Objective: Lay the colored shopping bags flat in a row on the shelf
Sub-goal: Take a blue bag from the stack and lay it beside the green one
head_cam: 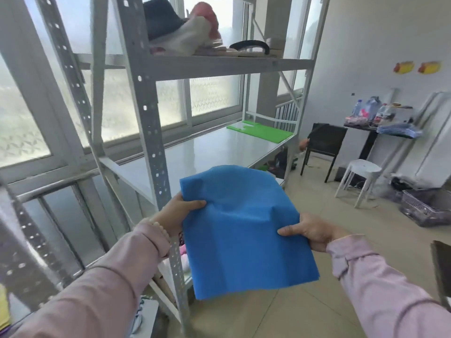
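- Left hand point(181, 211): grips the left edge of the blue bag point(244, 230), thumb lying on top of the fabric, remaining fingers hidden beneath it.
- Right hand point(310, 231): pinches the right edge of the same bag, thumb on top and pointing inward; the fingers below are out of sight.
- The two hands are held apart, with the bag stretched between them in the air, in front of the shelf point(207, 150) and not touching it.
- Blue bag: the sheet sags slightly and shows soft creases between the hands. Its far edge curves upward and covers part of the shelf's front edge. No handles can be made out from this side.
- Green bag point(262, 130): lies flat at the far end of the shelf, well beyond both hands, near the rear right post. One cut-out at its left end is visible; finer detail is too small to read.
- Upright post point(156, 154): stands just beside the left hand and crosses in front of the left wrist, hiding part of the sleeve point(102, 284).
- Upper tier, above the hands: a dark item point(161, 18), a pink and white bundle point(200, 28) and a black curved object point(251, 45), all blurred and cut off by the frame edge.
- Beyond the right hand: a black chair point(324, 145), a white stool point(361, 176) and a cluttered table point(380, 125), contents indistinct.
- Lower tier, below the left hand: mostly hidden by bag and post.
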